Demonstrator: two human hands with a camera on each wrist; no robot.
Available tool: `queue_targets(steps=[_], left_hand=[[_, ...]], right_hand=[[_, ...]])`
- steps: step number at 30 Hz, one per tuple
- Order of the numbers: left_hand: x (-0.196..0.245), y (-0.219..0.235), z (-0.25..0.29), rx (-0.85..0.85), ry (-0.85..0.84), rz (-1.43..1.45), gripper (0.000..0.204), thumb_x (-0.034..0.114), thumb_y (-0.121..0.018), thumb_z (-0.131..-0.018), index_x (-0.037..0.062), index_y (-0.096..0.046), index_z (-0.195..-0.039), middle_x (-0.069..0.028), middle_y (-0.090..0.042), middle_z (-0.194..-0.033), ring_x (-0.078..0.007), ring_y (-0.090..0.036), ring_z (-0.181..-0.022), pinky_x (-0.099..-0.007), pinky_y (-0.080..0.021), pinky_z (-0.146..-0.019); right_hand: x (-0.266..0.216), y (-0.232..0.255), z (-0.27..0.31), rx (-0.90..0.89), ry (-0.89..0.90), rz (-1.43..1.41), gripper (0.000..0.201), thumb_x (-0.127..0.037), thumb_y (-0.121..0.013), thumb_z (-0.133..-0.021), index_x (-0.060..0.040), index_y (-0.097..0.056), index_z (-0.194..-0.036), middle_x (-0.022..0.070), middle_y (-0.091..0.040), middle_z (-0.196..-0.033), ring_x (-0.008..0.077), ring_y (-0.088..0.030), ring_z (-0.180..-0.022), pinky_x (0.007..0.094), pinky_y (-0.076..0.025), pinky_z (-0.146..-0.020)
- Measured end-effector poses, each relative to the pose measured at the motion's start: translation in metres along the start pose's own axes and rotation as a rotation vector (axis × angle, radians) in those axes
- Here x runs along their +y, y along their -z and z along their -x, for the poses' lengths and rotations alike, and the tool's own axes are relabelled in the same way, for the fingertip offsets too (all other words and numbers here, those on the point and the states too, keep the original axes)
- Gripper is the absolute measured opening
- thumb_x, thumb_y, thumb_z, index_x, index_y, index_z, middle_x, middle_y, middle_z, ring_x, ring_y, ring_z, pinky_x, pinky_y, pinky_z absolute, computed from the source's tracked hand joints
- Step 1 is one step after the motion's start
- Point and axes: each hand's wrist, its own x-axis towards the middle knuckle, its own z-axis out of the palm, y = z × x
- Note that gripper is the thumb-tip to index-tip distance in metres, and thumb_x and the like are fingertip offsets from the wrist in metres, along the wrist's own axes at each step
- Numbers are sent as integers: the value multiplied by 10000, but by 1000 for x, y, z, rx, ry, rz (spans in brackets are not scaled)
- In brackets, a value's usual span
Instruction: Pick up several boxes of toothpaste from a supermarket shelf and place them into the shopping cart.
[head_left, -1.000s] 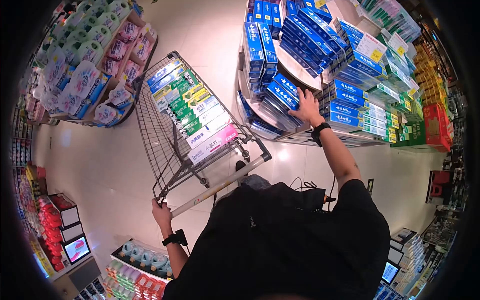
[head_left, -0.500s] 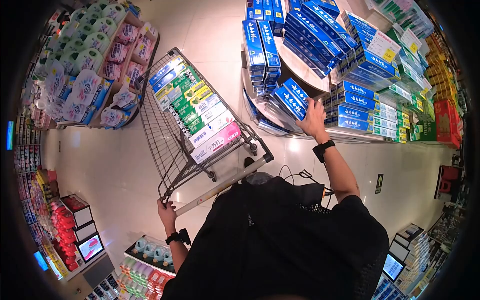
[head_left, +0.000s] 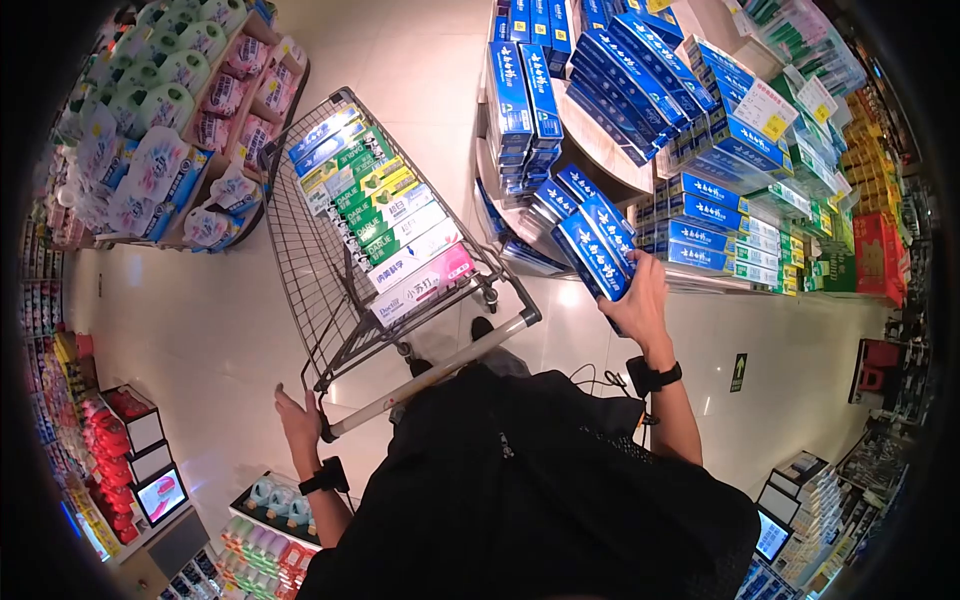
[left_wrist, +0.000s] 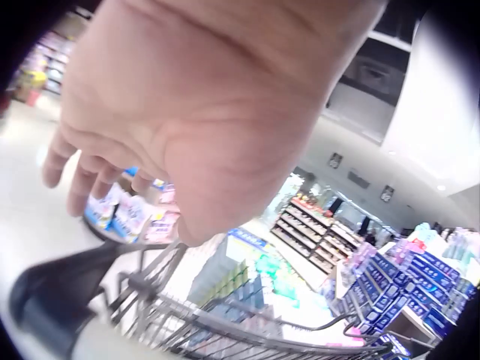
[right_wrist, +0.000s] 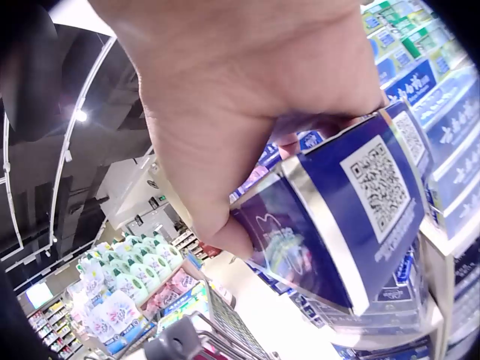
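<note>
My right hand [head_left: 643, 305] grips two blue toothpaste boxes [head_left: 597, 248] side by side, held off the round display's near edge. In the right wrist view the thumb presses one side of the boxes [right_wrist: 360, 202], and QR codes show on their ends. My left hand [head_left: 298, 425] is beside the left end of the cart's handle [head_left: 430, 377], fingers extended and off the bar. The left wrist view shows its palm [left_wrist: 187, 120] above the black handle end [left_wrist: 52, 300]. Inside the shopping cart [head_left: 290, 235] lies a row of toothpaste boxes [head_left: 375, 205], green, white, yellow, blue and pink.
Stacked blue boxes [head_left: 640, 80] fill the round display [head_left: 610, 150] ahead on the right, with price cards [head_left: 765, 108] above. At far left stands a stand of green bottles [head_left: 165, 105] and pink packs [head_left: 230, 95]. Pale tiled floor [head_left: 400, 60] runs between the displays.
My right hand has lifted two boxes off the display's near stack and drawn them toward me. The left hand has let go of the cart handle and opened beside it.
</note>
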Motion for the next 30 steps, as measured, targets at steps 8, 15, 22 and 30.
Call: queue_targets(steps=[8, 15, 22, 30], left_hand=[[222, 162, -24, 52, -868, 369, 746, 177, -841, -878, -22, -514, -1518, -266, -559, -1529, -471, -542, -1398, -514, -422, -1202], [267, 128, 5, -59, -1518, 112, 1143, 422, -959, -728, -12, -410, -1632, -252, -533, -1552, -416, -500, -1479, -611, -340, -1263], [207, 123, -26, -209, -1449, 164, 1279, 499, -965, -628, -30, -386, -1639, -208, -586, -1355, -361, -563, -1234, -496, -429, -1032], [151, 107, -75, -286, -763, 614, 1121, 384, -900, -696, -41, -391, -1599, -268, -549, -1319, -427, -540, -1252, -538, -452, -1077]], right_hand=[[-141, 45, 48, -84, 380, -81, 845, -179, -885, -602, -27, -523, -1351, 215, -548, -1312, 427, -520, -1248, 521, -398, -1062], [-266, 38, 92, -267, 879, 54, 750, -159, -839, -579, -8, -588, -1270, 255, -574, -1343, 439, -560, -1237, 519, -413, -1036], [-331, 6, 112, -328, 919, 139, 750, -162, -853, -607, -27, -584, -1295, 231, -572, -1395, 441, -554, -1311, 568, -383, -1156], [-323, 2, 103, -96, 800, 99, 899, -211, -904, -800, -60, -493, -1585, 203, -442, -1679, 421, -401, -1568, 597, -259, -1296]])
